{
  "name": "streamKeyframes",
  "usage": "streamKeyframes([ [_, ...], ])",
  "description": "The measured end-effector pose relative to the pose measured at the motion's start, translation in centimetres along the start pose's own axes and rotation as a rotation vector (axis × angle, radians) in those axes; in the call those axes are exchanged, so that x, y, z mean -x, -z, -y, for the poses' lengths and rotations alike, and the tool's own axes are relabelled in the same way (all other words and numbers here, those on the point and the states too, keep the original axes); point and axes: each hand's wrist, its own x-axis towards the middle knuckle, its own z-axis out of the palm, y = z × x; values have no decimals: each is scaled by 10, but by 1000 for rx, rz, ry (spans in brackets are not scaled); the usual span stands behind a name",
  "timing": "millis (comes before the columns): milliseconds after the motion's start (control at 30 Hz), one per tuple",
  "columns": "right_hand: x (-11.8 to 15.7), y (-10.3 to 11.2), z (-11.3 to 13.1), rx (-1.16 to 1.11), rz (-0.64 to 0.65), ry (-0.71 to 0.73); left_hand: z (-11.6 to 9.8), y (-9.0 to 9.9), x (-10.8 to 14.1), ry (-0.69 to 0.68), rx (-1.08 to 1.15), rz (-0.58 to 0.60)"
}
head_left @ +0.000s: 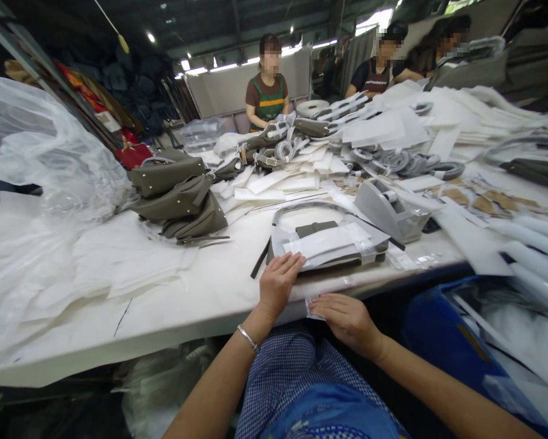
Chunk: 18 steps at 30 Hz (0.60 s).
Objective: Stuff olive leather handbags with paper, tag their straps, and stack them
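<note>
A handbag [317, 228] in dark olive lies on the table in front of me, with white paper [331, 242] wrapped over its front. Its long handle [310, 206] is covered in wrapping and arches behind it. My left hand [280, 280] lies on the bag's lower left corner, fingers stretched out over the paper. Below the table edge, my right hand [349, 320] pinches a small translucent plastic piece [314, 309] between thumb and fingers. Just behind the bag's right end stands a grey tape dispenser [383, 210].
Olive handbags [177, 195] are stacked at the left, beside white sheets [95, 256] and clear plastic [49, 146]. Wrapped straps and paper pile up at the back. A blue bin [431, 329] stands below the table at right. A co-worker [267, 91] stands across the table.
</note>
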Motion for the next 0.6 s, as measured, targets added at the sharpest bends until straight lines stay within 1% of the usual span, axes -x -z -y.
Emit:
streamKeyframes([
  [67, -6, 7, 3, 6, 11, 14, -2, 0, 3, -6, -5, -1],
  [133, -17, 15, 0, 14, 15, 44, -3, -1, 4, -9, -11, -10],
  [233, -41, 24, -15, 32, 8, 65, -4, -2, 5, -12, -22, -29],
  [300, -57, 25, -27, 61, -13, 39, -5, -2, 4, 8, -32, -44],
  [400, -79, 21, -46, 81, -14, -41, -8, -1, 1, 53, -32, -58],
  [500, -94, 13, -59, 57, 30, -163, -10, 0, -2, 90, -19, -62],
  [600, -103, 7, -67, 12, 93, -313, -10, 0, -2, 134, -4, -68],
])
